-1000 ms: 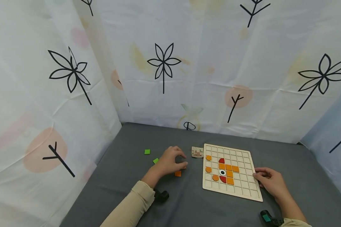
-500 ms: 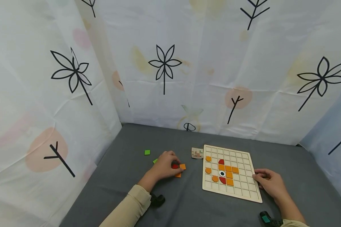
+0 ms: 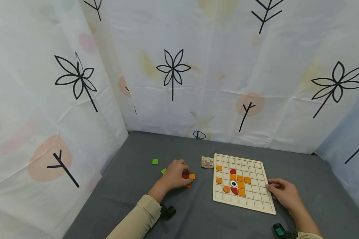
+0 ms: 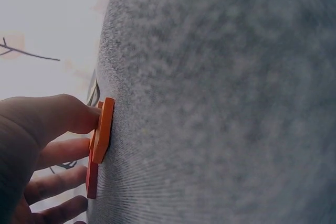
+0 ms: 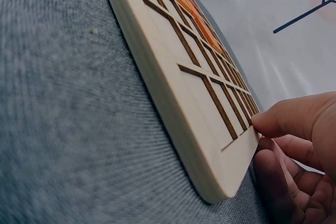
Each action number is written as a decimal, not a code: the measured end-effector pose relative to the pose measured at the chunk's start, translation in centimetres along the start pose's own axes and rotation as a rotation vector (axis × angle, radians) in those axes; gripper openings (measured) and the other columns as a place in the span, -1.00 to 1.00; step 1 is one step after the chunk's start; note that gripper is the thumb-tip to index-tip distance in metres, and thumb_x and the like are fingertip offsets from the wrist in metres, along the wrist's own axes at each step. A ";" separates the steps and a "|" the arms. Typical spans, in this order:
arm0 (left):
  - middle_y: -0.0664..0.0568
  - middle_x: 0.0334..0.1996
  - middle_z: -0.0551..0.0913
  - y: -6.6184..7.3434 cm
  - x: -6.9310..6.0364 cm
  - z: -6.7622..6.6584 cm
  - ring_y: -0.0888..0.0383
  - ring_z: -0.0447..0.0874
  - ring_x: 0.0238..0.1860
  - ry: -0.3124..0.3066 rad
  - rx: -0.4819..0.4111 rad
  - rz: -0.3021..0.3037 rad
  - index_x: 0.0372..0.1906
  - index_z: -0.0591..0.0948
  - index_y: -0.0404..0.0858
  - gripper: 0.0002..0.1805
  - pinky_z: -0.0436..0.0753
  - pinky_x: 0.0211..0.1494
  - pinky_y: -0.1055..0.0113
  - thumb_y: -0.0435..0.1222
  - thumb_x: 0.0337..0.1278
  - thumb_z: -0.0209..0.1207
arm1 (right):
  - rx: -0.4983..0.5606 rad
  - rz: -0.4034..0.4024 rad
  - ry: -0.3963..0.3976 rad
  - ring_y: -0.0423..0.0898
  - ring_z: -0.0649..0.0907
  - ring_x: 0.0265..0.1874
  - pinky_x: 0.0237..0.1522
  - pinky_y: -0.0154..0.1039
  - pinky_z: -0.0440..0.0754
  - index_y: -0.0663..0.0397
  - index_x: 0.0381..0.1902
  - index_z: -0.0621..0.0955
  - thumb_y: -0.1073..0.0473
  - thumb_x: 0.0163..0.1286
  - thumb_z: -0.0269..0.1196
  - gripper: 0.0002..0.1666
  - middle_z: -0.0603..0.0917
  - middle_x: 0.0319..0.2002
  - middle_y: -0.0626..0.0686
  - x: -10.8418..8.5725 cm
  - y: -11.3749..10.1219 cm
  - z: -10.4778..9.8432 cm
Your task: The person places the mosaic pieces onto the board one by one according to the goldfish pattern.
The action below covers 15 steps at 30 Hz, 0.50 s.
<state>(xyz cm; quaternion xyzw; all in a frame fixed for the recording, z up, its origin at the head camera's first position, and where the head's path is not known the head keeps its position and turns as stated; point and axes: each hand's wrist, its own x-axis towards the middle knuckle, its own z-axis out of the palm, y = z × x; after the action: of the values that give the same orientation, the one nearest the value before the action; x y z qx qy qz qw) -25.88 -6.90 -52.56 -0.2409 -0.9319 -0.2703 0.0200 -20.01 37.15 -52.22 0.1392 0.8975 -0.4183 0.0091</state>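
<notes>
My left hand (image 3: 174, 175) is low over a small group of wooden pieces on the grey table. Its thumb touches or lies right beside an orange tile (image 4: 105, 132) in the left wrist view, and its other fingers extend loosely above a red piece (image 4: 92, 178). Another orange tile (image 3: 192, 176) shows just past the fingertips. My right hand (image 3: 284, 193) pinches the right edge of a square wooden grid board (image 3: 258, 199), thumb on top and fingers curled at the side. Orange squares (image 3: 241, 192), orange discs (image 3: 219, 168), red pieces (image 3: 232, 171) and an eye disc (image 3: 233, 184) lie on the board.
A small pattern card (image 3: 207, 162) lies against the board's left edge. Two green tiles, one square (image 3: 155, 161) and one partly behind my left hand, lie farther left. A printed white cloth (image 3: 173, 109) rises behind the table.
My left hand has lowered onto the orange and red pieces, shifting slightly left, then stays almost still. The right hand keeps its place at the board's edge.
</notes>
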 end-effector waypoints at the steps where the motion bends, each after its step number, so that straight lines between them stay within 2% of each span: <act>1: 0.11 -0.02 0.68 0.0 0.0 0.0 0.14 0.50 -0.08 0.000 -0.002 -0.002 -0.15 0.83 -0.03 -0.80 0.54 -0.01 0.19 -0.06 0.21 0.49 | 0.001 0.000 -0.001 -0.30 0.61 -0.35 -0.38 -0.31 0.71 0.45 0.33 0.54 0.12 0.53 0.31 -0.40 0.70 -0.12 0.16 0.0 0.0 0.0; 11: 0.12 -0.04 0.71 0.1 0.4 0.0 0.14 0.56 -0.03 -0.008 -0.007 -0.008 -0.23 0.86 -0.03 -0.83 0.63 0.04 0.18 -0.05 0.20 0.50 | 0.003 0.007 0.013 -0.31 0.61 -0.35 -0.38 -0.31 0.71 0.45 0.33 0.54 0.12 0.53 0.31 -0.41 0.70 -0.11 0.17 0.1 0.0 0.2; 15: 0.13 -0.05 0.73 0.7 1.0 0.1 0.13 0.62 -0.02 0.000 0.002 0.021 -0.23 0.87 -0.02 -0.84 0.68 0.09 0.15 -0.05 0.22 0.49 | 0.005 0.010 0.009 -0.31 0.61 -0.34 -0.38 -0.31 0.71 0.45 0.33 0.54 0.12 0.53 0.31 -0.41 0.70 -0.12 0.16 0.1 0.0 0.1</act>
<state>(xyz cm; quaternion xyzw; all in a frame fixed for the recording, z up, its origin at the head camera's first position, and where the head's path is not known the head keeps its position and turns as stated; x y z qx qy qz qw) -26.38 -5.91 -52.12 -0.2508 -0.9296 -0.2692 0.0229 -20.12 37.08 -52.28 0.1456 0.8958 -0.4199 0.0067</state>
